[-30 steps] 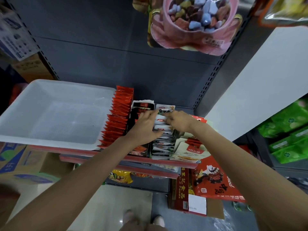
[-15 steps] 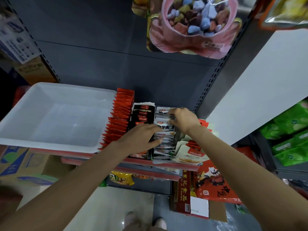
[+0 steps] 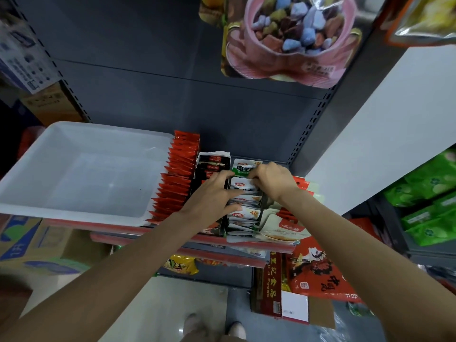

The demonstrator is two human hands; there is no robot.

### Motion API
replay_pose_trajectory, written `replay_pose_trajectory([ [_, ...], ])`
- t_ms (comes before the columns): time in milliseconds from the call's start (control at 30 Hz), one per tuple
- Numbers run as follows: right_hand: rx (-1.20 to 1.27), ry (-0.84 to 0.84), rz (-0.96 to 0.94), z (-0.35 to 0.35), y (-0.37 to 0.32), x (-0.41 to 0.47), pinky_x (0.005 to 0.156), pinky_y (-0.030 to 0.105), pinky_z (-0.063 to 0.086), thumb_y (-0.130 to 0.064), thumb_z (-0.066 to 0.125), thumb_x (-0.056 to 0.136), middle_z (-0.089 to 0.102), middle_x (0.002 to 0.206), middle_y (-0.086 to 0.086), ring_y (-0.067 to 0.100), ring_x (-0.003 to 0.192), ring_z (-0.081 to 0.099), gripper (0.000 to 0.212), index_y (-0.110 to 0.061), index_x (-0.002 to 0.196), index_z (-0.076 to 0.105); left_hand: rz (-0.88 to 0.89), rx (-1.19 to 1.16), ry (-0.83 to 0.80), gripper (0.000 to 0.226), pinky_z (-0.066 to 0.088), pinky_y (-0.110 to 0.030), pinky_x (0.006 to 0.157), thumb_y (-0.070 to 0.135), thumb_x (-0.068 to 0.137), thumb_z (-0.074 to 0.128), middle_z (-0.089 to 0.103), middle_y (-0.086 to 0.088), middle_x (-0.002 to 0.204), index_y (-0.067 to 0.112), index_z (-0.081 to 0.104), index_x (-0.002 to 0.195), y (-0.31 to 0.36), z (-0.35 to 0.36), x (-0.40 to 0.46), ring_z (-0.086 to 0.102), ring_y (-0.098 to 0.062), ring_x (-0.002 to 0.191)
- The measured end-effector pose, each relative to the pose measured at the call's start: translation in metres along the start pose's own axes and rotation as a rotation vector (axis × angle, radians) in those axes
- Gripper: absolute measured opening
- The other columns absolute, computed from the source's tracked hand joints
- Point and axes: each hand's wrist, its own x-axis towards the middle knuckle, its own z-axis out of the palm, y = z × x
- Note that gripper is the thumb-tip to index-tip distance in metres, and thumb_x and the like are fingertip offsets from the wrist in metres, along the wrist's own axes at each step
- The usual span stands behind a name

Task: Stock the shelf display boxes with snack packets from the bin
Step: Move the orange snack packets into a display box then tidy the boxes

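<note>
A white plastic bin (image 3: 81,178) sits on the shelf at the left, with nothing visible inside. Beside it stands a row of red packets (image 3: 179,174), then a display box of black packets (image 3: 212,160), then a display box of white snack packets (image 3: 244,211). My left hand (image 3: 209,198) lies spread over the black and white rows, fingers touching the white packets. My right hand (image 3: 271,180) pinches a white packet (image 3: 243,169) near the back of its row, pressing it upright.
Cream pouches (image 3: 281,225) lean at the right of the white box. The red shelf edge (image 3: 118,227) runs below. A pink candy bag (image 3: 288,38) hangs overhead. A white panel (image 3: 385,124) and green packs (image 3: 429,198) are at the right; cardboard boxes (image 3: 32,243) lie below left.
My left hand has moved back up the rows to meet the right hand. My right hand has shifted slightly forward and now pinches a packet at the back of the white row.
</note>
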Motion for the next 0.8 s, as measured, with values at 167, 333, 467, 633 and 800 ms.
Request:
replay_pose_trajectory([
  [167, -0.066, 0.180, 0.018, -0.012, 0.000, -0.006, 0.066, 0.030, 0.032, -0.009, 0.050, 0.088, 0.063, 0.082, 0.005, 0.032, 0.079, 0.055, 0.017, -0.019, 0.085, 0.063, -0.072, -0.066, -0.027, 0.046, 0.024, -0.036, 0.116, 0.042, 0.092, 0.053, 0.019, -0.010, 0.151, 0.026, 0.051, 0.135, 0.001, 0.000, 0.000, 0.024, -0.024, 0.140],
  [333, -0.160, 0.162, -0.098, -0.010, -0.005, -0.011, 0.076, 0.029, 0.035, -0.006, 0.052, 0.087, 0.065, 0.086, 0.004, 0.030, 0.084, 0.059, 0.020, -0.021, 0.089, 0.065, -0.065, -0.031, -0.012, 0.044, 0.019, -0.038, 0.118, 0.042, 0.092, 0.053, 0.015, -0.013, 0.154, 0.023, 0.055, 0.131, 0.001, -0.002, 0.005, 0.016, -0.027, 0.142],
  [467, 0.048, -0.151, -0.050, -0.010, -0.002, -0.001, 0.085, 0.032, 0.044, -0.017, 0.052, 0.093, 0.065, 0.114, 0.007, 0.029, 0.107, 0.058, 0.027, -0.022, 0.116, 0.064, -0.010, -0.012, -0.023, 0.043, 0.015, -0.035, 0.117, 0.042, 0.092, 0.052, 0.003, -0.009, 0.158, 0.024, 0.055, 0.131, -0.001, -0.003, 0.005, 0.010, -0.024, 0.145],
  [633, 0.196, -0.153, 0.009, -0.024, 0.005, 0.003, 0.088, 0.038, 0.048, -0.013, 0.047, 0.093, 0.064, 0.112, 0.017, 0.034, 0.106, 0.057, 0.031, -0.008, 0.122, 0.058, -0.049, -0.142, -0.146, 0.052, 0.035, -0.031, 0.109, 0.046, 0.093, 0.048, -0.009, -0.006, 0.159, 0.027, 0.041, 0.142, -0.002, -0.005, 0.001, 0.037, -0.022, 0.136],
  [800, 0.036, -0.097, -0.013, -0.011, 0.002, -0.010, 0.084, 0.037, 0.047, -0.007, 0.042, 0.092, 0.060, 0.120, 0.016, 0.035, 0.106, 0.058, 0.042, -0.014, 0.133, 0.045, -0.039, -0.158, -0.211, 0.058, 0.039, -0.034, 0.106, 0.043, 0.097, 0.043, -0.004, -0.002, 0.159, 0.022, 0.028, 0.148, 0.003, -0.007, 0.001, 0.046, -0.020, 0.128],
])
